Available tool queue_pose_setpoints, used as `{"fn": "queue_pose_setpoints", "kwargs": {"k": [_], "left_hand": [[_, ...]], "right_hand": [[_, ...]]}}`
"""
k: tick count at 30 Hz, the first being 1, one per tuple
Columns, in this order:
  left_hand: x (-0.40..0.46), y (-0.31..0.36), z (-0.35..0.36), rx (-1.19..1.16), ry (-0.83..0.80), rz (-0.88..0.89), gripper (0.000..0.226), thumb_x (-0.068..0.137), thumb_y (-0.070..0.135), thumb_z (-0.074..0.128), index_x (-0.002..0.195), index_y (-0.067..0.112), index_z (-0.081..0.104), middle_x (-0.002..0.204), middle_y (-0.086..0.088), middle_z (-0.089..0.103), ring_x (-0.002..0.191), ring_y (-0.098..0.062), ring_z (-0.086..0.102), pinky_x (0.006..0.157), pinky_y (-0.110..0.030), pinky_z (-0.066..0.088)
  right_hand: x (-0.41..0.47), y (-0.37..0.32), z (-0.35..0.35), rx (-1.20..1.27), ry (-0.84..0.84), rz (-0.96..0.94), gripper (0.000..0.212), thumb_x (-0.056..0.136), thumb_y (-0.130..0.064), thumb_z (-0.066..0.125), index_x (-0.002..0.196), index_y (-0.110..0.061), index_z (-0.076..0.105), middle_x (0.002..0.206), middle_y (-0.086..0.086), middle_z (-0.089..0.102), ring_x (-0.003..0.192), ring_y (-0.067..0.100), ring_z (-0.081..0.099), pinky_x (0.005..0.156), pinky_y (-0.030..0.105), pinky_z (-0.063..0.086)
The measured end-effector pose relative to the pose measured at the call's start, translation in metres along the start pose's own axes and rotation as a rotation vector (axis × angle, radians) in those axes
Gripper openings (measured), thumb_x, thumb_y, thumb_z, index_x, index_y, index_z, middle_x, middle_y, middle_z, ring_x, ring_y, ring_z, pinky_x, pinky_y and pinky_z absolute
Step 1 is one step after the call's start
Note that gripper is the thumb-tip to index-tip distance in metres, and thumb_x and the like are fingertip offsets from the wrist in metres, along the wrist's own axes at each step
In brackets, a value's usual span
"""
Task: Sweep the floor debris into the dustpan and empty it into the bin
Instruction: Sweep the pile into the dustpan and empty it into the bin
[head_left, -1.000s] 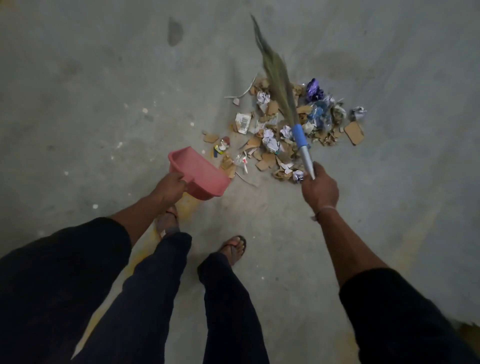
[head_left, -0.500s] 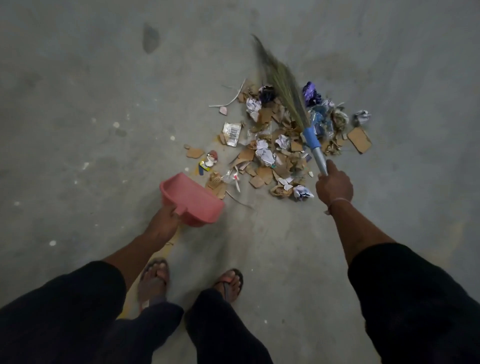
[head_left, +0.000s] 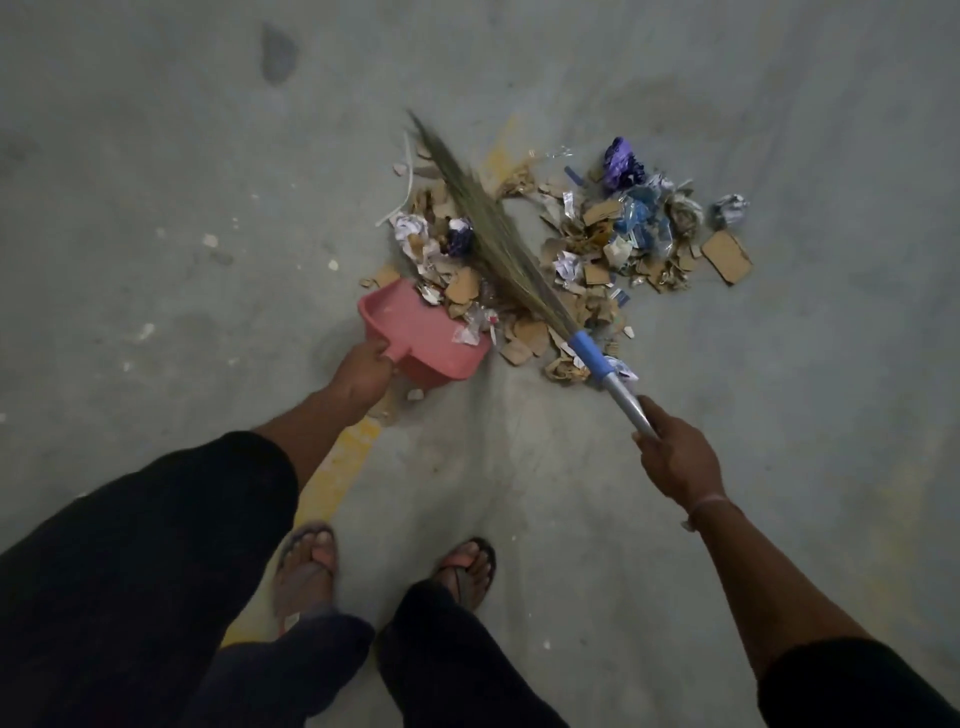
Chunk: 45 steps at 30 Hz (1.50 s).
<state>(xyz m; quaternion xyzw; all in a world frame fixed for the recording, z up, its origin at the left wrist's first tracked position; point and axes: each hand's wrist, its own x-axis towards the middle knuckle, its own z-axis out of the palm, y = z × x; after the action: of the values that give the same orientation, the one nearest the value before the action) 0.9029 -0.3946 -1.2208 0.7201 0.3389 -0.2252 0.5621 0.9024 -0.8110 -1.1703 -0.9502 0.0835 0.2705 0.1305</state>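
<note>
Scattered debris of torn brown cardboard, crumpled white paper and blue and purple wrappers (head_left: 582, 244) spread across the grey concrete floor (head_left: 156, 208), far from any visible edge. Pink plastic dustpan (head_left: 415, 332) set at the heap's near left side, mouth toward it, a few scraps inside. Left hand (head_left: 363, 371) closed round the dustpan handle. Grass broom with blue collar and metal handle (head_left: 519, 260) slanting across the heap, bristles blurred. Right hand (head_left: 675, 457) gripping the handle end. Two sandalled feet (head_left: 384, 571) nearer, beside a faded yellow floor line (head_left: 337, 467).
</note>
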Motion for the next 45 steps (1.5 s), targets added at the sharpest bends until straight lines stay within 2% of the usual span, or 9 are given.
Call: {"fn": "queue_pose_setpoints", "kwargs": {"k": [12,14,17,23,29,32,37,41,45], "left_hand": [[0.020,-0.026,-0.044,0.007,0.064,-0.001,0.019,0.099,0.023,0.060,0.082,0.016,0.063,0.079,-0.010,0.062,0.047,-0.010,0.041,0.044,-0.027,0.028],[0.025,-0.037,-0.054,0.024,0.078,-0.008,0.016,0.098,0.027,0.061,0.097,0.013,0.069,0.082,-0.011,0.066,0.042,-0.007,0.043,0.041,-0.020,0.031],[0.025,-0.048,-0.070,0.064,0.095,-0.005,0.034,0.094,0.034,0.064,0.121,0.012,0.068,0.088,-0.010,0.074,0.063,-0.016,0.062,0.057,-0.027,0.045],[-0.021,-0.036,-0.097,0.125,0.042,0.131,0.040,0.065,0.059,0.053,0.095,0.038,0.069,0.082,-0.003,0.076,0.073,-0.008,0.067,0.071,-0.032,0.049],[-0.026,-0.051,-0.129,0.149,0.195,0.122,0.034,0.068,0.056,0.052,0.089,0.037,0.070,0.078,0.000,0.075,0.054,0.009,0.057,0.068,-0.032,0.047],[-0.002,-0.065,-0.142,0.148,0.225,0.086,0.037,0.079,0.049,0.063,0.104,0.025,0.075,0.082,-0.008,0.075,0.051,0.009,0.055,0.066,-0.030,0.044],[0.038,-0.059,-0.137,0.151,0.150,0.089,0.007,0.078,0.056,0.070,0.083,0.053,0.074,0.075,-0.002,0.075,0.070,-0.015,0.062,0.064,-0.031,0.045],[0.071,-0.036,-0.116,0.127,0.081,0.121,0.052,0.061,0.066,0.062,0.100,0.034,0.074,0.084,-0.011,0.074,0.070,-0.022,0.056,0.065,-0.033,0.041],[0.097,-0.022,-0.095,0.135,0.006,0.137,0.077,0.057,0.067,0.056,0.116,0.020,0.072,0.086,-0.011,0.074,0.073,-0.021,0.059,0.068,-0.032,0.041]], "right_hand": [[0.036,-0.021,-0.017,0.035,0.228,0.017,0.055,0.094,-0.026,0.061,0.147,-0.032,0.048,0.110,0.020,0.068,0.099,0.042,0.063,0.080,0.041,0.049],[0.059,-0.033,-0.008,0.035,0.180,0.056,0.055,0.095,-0.027,0.059,0.149,-0.032,0.047,0.116,0.021,0.067,0.104,0.043,0.062,0.083,0.042,0.049],[0.082,-0.046,0.013,0.068,0.096,0.096,0.056,0.096,-0.026,0.058,0.150,-0.032,0.045,0.127,0.021,0.064,0.114,0.042,0.060,0.091,0.042,0.048],[0.079,-0.041,0.041,0.087,0.080,0.105,0.049,0.094,-0.022,0.056,0.141,-0.034,0.049,0.110,0.020,0.068,0.098,0.042,0.063,0.076,0.039,0.047],[0.090,-0.032,0.046,0.062,0.037,0.136,0.057,0.093,-0.017,0.056,0.145,-0.037,0.045,0.114,0.020,0.067,0.100,0.042,0.063,0.077,0.037,0.046],[0.096,-0.028,0.055,0.035,-0.039,0.129,0.062,0.093,-0.013,0.058,0.150,-0.032,0.041,0.121,0.024,0.065,0.106,0.044,0.062,0.084,0.039,0.048],[0.093,-0.025,0.069,-0.065,-0.150,0.135,0.077,0.092,-0.007,0.056,0.158,-0.030,0.024,0.129,0.026,0.060,0.111,0.045,0.060,0.081,0.038,0.046],[0.081,-0.021,0.084,-0.060,-0.224,0.137,0.088,0.091,-0.003,0.053,0.160,-0.037,0.010,0.113,0.026,0.060,0.096,0.042,0.061,0.064,0.033,0.043],[0.060,-0.004,0.098,-0.067,-0.300,0.120,0.086,0.090,-0.002,0.054,0.161,-0.026,0.012,0.130,0.031,0.057,0.114,0.043,0.059,0.088,0.035,0.043]]}}
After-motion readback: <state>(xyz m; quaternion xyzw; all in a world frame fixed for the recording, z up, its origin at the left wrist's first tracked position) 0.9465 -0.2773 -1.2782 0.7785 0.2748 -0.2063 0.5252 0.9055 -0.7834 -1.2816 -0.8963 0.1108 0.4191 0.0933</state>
